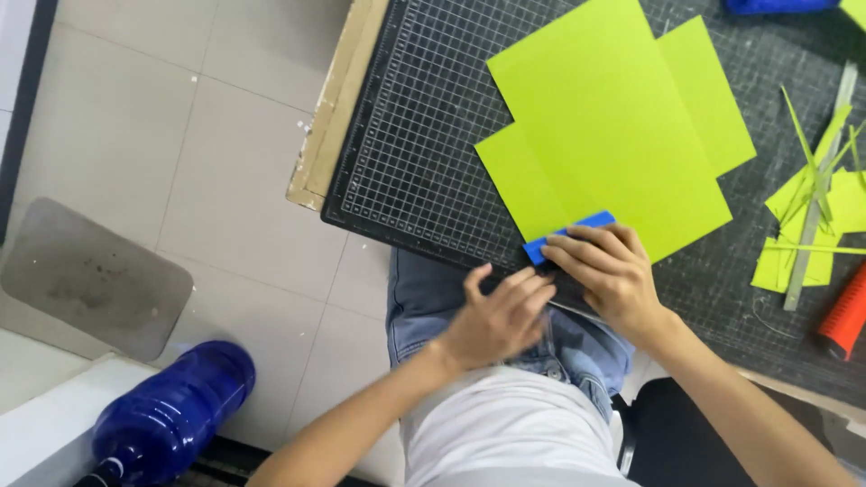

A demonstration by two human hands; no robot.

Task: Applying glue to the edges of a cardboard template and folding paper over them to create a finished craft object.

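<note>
Lap: grey-white shirt and blue jeans (424, 298) fill the bottom of the view, directly under both hands.
Left hand (496, 316): fingers loosely curled, tips resting at the near edge of the cutting mat (424, 135); grips nothing that I can see.
Right hand (609, 271): fingers flat and together, pressing down on a small blue piece (564, 234); pressing, not clasping.
Blue piece: mostly covered by the right fingers, one end poking out toward the left hand; lies on the near corner of the green card.
Green card (613, 126): large stepped sheet of lime paper, spread flat on the mat just beyond the right hand.
Desk (338, 99): carries the mat; pale worn edge shows left of the left hand.
Scraps (816, 207): lime strips and a metal ruler (816, 216), well right of the right hand.
Orange handle (846, 311): right of the right forearm.
Blue bottle (171, 415): far left of the left arm, by the tiled floor (180, 117).
</note>
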